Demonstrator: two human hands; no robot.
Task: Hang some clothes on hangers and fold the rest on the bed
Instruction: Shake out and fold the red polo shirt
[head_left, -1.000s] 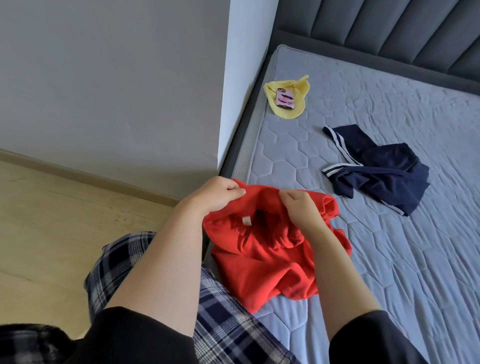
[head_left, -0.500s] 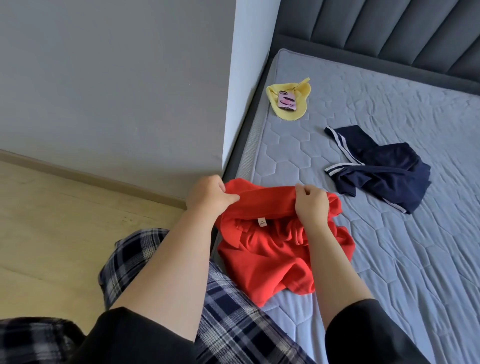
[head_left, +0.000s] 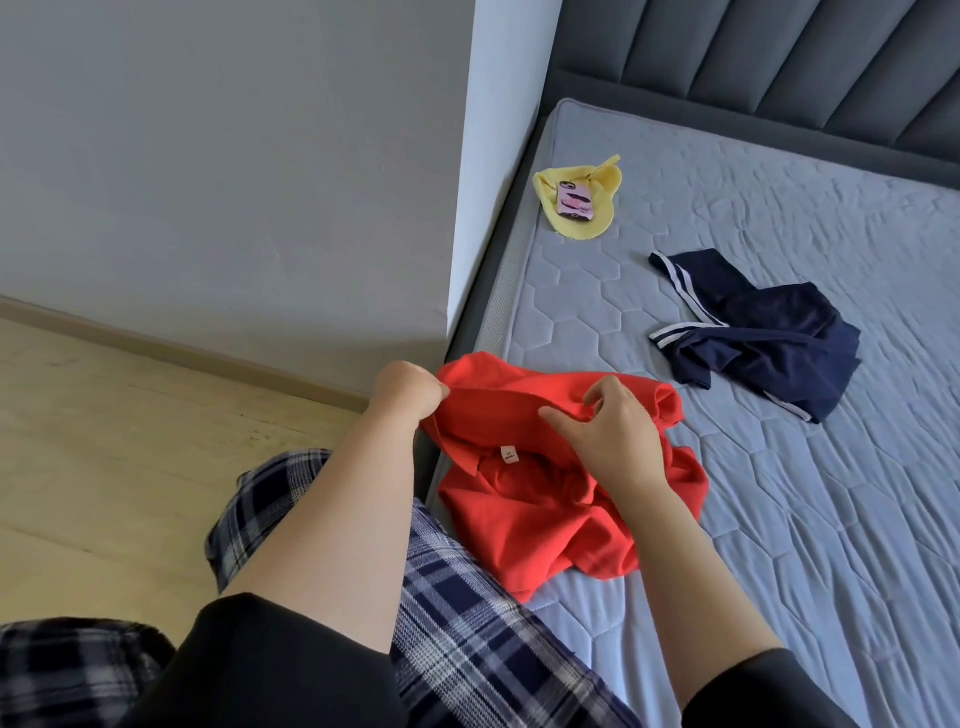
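A red shirt (head_left: 524, 514) with a small white neck label lies bunched at the near left edge of the bed (head_left: 831, 519). My left hand (head_left: 408, 387) pinches its upper left edge at the bed's side. Over the shirt's top edge, my right hand (head_left: 610, 434) has thumb and fingers spread and bent, touching the cloth. A crumpled navy garment with white stripes (head_left: 763, 332) lies farther right on the mattress. Near the far left corner sits a yellow cloth (head_left: 582, 221).
A pink phone (head_left: 574, 201) lies on the yellow cloth. A grey wall corner (head_left: 467, 208) stands close to the bed's left side. The padded headboard (head_left: 779, 67) runs along the far edge. My plaid-trousered leg (head_left: 467, 649) is against the bed's side, wooden floor to the left.
My left hand pulled the shirt's edge out to the left. My right hand loosened its grip on the top edge and spread its fingers over the cloth.
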